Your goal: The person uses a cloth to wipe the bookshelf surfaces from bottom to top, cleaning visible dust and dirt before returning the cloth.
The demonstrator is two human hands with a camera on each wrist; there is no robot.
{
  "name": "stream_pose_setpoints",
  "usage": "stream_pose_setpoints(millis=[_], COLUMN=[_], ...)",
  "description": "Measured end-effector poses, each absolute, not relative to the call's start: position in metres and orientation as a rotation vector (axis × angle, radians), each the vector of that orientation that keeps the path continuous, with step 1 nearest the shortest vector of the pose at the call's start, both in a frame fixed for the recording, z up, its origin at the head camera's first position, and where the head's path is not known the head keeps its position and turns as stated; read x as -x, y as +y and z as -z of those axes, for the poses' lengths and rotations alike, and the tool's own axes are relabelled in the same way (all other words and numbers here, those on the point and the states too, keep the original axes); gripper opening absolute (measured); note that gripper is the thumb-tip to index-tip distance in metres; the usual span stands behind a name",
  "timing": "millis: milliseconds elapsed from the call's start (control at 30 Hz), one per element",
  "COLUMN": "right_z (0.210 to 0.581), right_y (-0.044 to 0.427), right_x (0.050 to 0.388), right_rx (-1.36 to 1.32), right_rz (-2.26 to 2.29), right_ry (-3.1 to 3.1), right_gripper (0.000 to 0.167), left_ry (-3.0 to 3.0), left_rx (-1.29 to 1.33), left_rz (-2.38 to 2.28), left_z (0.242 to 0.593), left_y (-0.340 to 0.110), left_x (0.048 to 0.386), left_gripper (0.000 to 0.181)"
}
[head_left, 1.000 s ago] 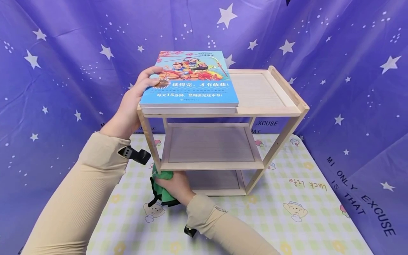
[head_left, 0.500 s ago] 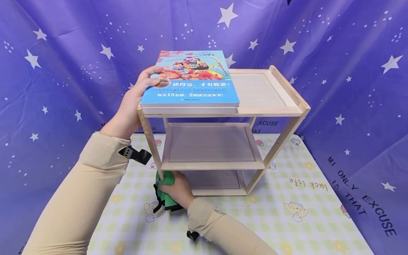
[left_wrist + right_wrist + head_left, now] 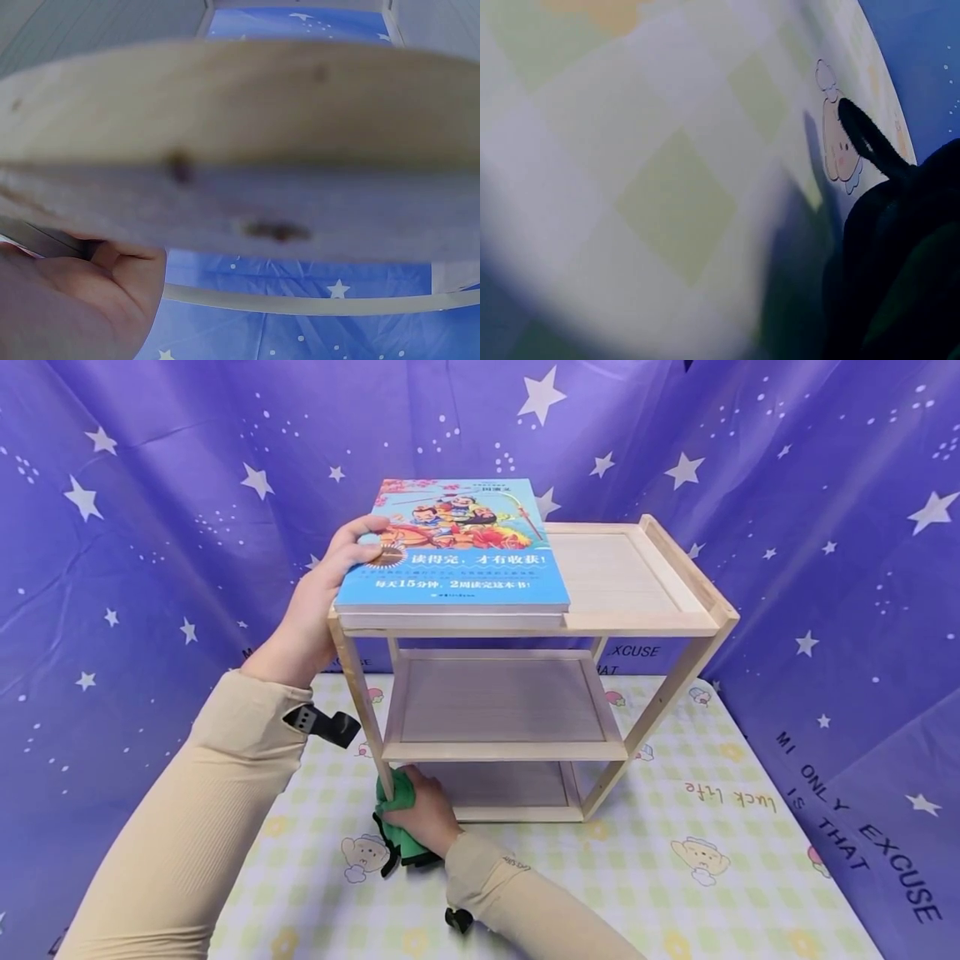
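Note:
A three-tier wooden shelf point(image 3: 502, 750) stands upright on the table. Blue-covered books point(image 3: 457, 564) lie stacked on the left of its top tier. My left hand point(image 3: 318, 593) grips the top tier's left side, thumb and a finger reaching onto the upper book's cover edge. In the left wrist view a wooden bar point(image 3: 247, 112) crosses in front of the hand. Low down, my right hand point(image 3: 426, 810) holds a green cloth point(image 3: 405, 839) with black edging, wrapped against the front left leg point(image 3: 360, 693). Dark edging with a loop point(image 3: 877, 146) shows in the right wrist view.
A checked tablecloth point(image 3: 645, 885) with cartoon prints covers the table. Purple star-printed curtains point(image 3: 225, 568) hang behind and at both sides. The shelf's middle tier point(image 3: 502, 697) and bottom tier point(image 3: 510, 787) lie behind the right hand. Black straps circle both wrists.
My right hand has slid a little down and to the right along the front left leg with the green cloth. The left hand keeps its hold on the shelf.

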State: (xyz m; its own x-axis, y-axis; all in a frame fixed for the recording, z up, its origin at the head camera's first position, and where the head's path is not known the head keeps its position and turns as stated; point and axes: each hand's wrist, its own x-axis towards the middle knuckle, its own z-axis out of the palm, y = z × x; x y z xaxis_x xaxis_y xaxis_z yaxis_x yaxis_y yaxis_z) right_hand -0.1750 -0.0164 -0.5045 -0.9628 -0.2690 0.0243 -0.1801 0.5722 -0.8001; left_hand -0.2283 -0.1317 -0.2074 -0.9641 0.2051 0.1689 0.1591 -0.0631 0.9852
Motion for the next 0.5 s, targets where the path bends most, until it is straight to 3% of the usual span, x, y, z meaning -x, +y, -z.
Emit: stream_pose_setpoints(millis=[500], right_z=[0.5010], right_y=[-0.0061], right_x=[0.1820], right_rx=[0.379], right_rz=[1.419], right_ry=[2.471], right_gripper=[0.073], left_ry=[2.100], left_rx=[-0.419], left_rz=[-2.243], left_z=[0.2064], left_y=[-0.1310], left_x=[0.2266], left_gripper=[0.039])
